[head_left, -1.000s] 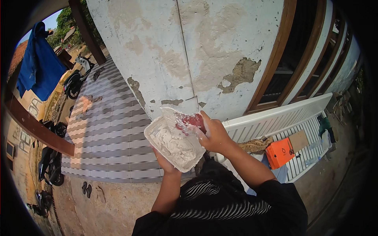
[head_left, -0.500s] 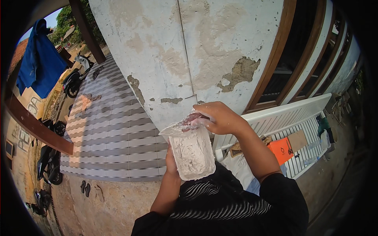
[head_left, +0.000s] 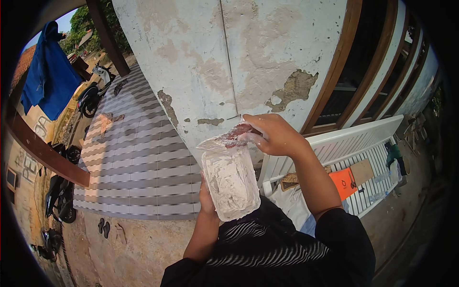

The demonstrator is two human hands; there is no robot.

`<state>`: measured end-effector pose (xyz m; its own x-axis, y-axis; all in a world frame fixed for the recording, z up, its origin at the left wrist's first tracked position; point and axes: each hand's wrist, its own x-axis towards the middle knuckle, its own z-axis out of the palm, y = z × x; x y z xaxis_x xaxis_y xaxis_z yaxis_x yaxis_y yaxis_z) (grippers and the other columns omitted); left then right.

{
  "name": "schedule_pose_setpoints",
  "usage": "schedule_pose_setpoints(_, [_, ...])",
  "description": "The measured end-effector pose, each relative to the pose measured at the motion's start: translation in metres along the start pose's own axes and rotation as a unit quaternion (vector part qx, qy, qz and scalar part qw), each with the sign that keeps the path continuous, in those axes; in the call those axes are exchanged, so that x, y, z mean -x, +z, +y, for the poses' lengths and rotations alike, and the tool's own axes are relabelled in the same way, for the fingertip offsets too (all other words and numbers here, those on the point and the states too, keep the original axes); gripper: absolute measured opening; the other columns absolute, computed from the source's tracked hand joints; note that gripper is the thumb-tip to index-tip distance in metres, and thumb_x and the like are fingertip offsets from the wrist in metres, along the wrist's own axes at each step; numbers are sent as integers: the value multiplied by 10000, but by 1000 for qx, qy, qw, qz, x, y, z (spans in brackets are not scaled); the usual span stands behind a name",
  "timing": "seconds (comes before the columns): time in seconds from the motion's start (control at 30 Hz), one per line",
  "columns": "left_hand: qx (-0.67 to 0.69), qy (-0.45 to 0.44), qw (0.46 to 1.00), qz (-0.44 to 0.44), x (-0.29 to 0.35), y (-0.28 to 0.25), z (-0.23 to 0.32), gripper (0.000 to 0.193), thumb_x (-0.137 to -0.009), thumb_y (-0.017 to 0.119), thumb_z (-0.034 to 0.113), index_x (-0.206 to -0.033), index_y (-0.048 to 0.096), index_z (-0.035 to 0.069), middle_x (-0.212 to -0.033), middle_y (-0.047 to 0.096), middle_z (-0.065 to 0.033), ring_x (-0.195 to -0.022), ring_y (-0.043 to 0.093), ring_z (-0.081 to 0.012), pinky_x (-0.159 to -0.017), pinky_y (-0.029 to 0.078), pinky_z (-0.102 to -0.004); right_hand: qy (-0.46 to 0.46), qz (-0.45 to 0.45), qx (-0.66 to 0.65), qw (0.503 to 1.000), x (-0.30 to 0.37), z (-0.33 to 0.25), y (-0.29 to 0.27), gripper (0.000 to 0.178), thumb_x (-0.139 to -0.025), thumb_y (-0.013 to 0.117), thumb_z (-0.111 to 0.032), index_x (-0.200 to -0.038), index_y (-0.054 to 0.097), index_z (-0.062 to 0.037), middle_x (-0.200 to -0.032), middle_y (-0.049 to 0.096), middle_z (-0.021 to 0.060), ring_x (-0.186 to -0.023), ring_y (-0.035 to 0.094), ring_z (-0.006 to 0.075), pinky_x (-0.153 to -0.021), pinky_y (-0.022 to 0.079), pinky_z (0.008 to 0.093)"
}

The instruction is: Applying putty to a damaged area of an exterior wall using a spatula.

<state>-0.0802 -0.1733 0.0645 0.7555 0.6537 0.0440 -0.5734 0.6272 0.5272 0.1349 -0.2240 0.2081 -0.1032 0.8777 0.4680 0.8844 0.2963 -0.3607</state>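
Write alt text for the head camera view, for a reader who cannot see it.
Seen from above, a person's left hand holds up a plaster-caked tray, while the right hand grips a red-handled tool at its top edge. Behind stands a patchy wall; a white bench lies below.

Orange flat package on white bench

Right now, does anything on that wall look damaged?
Yes. The wall has bare patches where paint and plaster have flaked off, the biggest beside the window frame, above the right hand.
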Motion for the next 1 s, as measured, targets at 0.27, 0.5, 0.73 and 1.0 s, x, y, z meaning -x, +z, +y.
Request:
schedule_pose_setpoints(0.27, [10, 67, 998, 11, -9, 2, -1, 681, -999, 270, 554, -1442, 318, 40, -1382, 469, -157, -1222, 511, -303, -1021, 436, -440, 5, 84, -6, 996, 21, -7, 40, 312, -819, 635, -76, -1110, 527, -52, -881, 648, 169, -831, 622, 390, -688, 504, 453])
schedule_pose_setpoints(0.5, [4, 106, 992, 64, -15, 4, 2, 658, -999, 263, 550, -1452, 315, 75, -1415, 435, -141, -1257, 474, -322, -1042, 409, -459, 28, 114, -58, 991, 42, 2, 56, 253, -820, 662, -88, -1042, 573, -6, -891, 643, 180, -809, 622, 393, -684, 510, 445])
schedule_pose_setpoints(0.73, [-16, 100, 991, 85, -13, 19, -5, 699, -987, 252, 590, -1451, 307, 71, -1403, 443, -138, -1252, 481, -307, -1033, 417, -439, -52, 202, -6, 978, 21, 21, 57, 201, -747, 732, -62, -927, 656, -11, -880, 669, 159, -819, 650, 352, -733, 523, 410])
schedule_pose_setpoints(1.0, [-36, 82, 993, 80, -9, 13, -4, 676, -998, 254, 566, -1447, 315, 64, -1403, 447, -131, -1248, 486, -297, -1031, 420, -430, -40, 108, 15, 993, 19, 27, 58, 253, -774, 701, -118, -1016, 652, -62, -987, 679, 104, -909, 641, 314, -767, 525, 422])
